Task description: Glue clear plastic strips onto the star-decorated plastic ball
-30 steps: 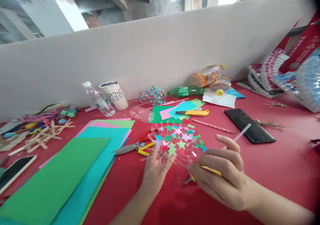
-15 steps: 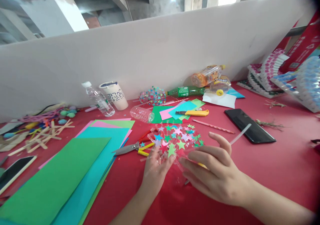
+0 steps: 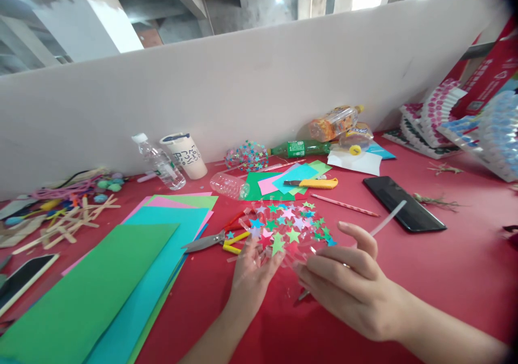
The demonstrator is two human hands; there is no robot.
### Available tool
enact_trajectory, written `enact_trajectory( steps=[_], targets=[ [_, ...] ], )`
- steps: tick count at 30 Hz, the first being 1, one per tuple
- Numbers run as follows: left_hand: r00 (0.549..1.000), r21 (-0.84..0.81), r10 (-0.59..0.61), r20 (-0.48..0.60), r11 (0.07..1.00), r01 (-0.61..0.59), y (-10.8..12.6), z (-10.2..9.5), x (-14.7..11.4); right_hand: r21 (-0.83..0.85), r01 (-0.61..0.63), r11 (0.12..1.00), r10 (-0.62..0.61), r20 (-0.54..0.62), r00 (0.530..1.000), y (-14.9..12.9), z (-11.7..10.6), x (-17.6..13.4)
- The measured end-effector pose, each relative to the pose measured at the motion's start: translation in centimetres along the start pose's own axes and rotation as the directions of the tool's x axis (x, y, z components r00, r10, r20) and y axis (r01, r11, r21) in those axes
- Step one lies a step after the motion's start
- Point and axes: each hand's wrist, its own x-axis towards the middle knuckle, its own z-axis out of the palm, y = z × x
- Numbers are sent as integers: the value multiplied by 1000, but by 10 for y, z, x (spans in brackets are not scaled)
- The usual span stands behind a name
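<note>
A clear plastic craft of fanned strips (image 3: pixel 297 251), covered with colourful paper stars, sits in front of me. My left hand (image 3: pixel 256 269) grips its near left edge, the thumb by a light green star (image 3: pixel 278 243). At its near right side my right hand (image 3: pixel 350 277) has its fingertips pressed together on a part of a clear strip, hard to make out. Its index finger is raised. Left of the craft lie scissors (image 3: pixel 206 242) with red and yellow handles, partly hidden. A dark pointed tip (image 3: pixel 303 295) shows beneath my right hand.
Coloured paper sheets (image 3: pixel 93 277) are stacked at left. Behind the craft lie a yellow utility knife (image 3: pixel 318 183), a striped pencil (image 3: pixel 346 205) and a cut clear bottle (image 3: pixel 230 184). A black phone (image 3: pixel 404 203) and a translucent strip (image 3: pixel 389 218) are at right. A white partition (image 3: pixel 251 83) stands behind.
My right hand has shifted slightly right and down, its fingers closer together. A blue star at the craft's right edge now shows. My left hand has hardly moved.
</note>
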Motion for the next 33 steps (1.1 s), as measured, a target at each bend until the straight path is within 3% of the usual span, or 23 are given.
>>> enact_trajectory(
  steps=[7,15,21,33],
  targets=[
    [997,26,-70,-29,997,71,-1,0,-3,29,13,999,-12,-31,999,-3,-3,1],
    [997,32,-63,-48,997,65,0,1,-6,67,29,997,-29,-2,1000,-3,-4,3],
    [999,29,-53,6,998,53,12,5,-4,30,-151,988,151,3,989,-1,-3,7],
    [995,-15,-87,-56,996,87,14,5,-4,27,-214,977,214,-29,976,-3,-1,6]
  ],
)
